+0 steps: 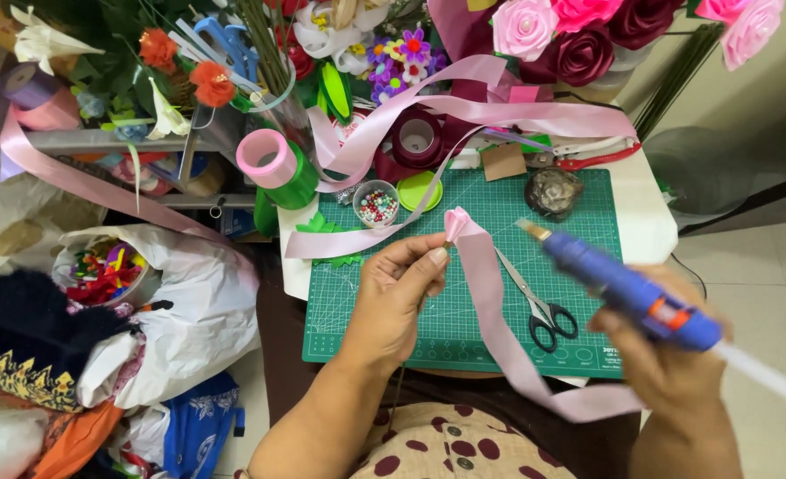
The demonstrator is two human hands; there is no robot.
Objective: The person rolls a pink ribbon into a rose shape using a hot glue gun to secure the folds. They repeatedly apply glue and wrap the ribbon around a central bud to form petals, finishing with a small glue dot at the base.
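Pink ribbon bud [456,222], pinched in left hand; glue gun [628,288] held to its right.

Item: small folded bud at the head of a pale pink ribbon [499,328], held above the green cutting mat [508,200] near the table's middle. Ribbon tail runs down and rightward toward the table's near edge. Left hand [402,297]: grip closed on the stem just beneath the bud, thumb against forefinger. Right hand [668,364]: grip wrapped around the blue glue gun, long axis slanting up-left, nozzle pointing toward the bud, near but apart. Scissors [539,306] lie on the mat between the two hands.
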